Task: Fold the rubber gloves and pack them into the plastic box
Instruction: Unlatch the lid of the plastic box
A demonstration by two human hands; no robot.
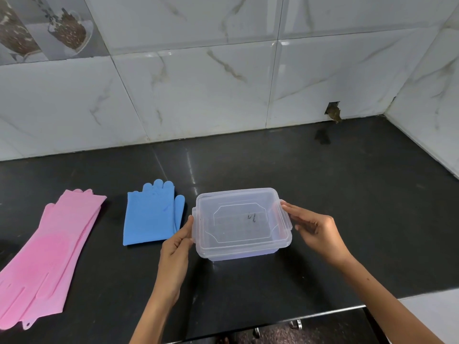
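Note:
A clear plastic box (242, 223) with its lid on stands on the black counter, right of centre. My left hand (177, 247) grips its left clip edge and my right hand (315, 230) holds its right clip edge. The box looks empty inside. A pair of blue rubber gloves (151, 214) lies folded just left of the box, fingers pointing to the wall. A pair of pink rubber gloves (47, 254) lies stacked and stretched out at the far left, fingers toward me.
The black counter (323, 184) ends at a front edge near me and meets white marble-look wall tiles (198, 90) behind and on the right. A small hole (334, 111) sits in the wall at counter level.

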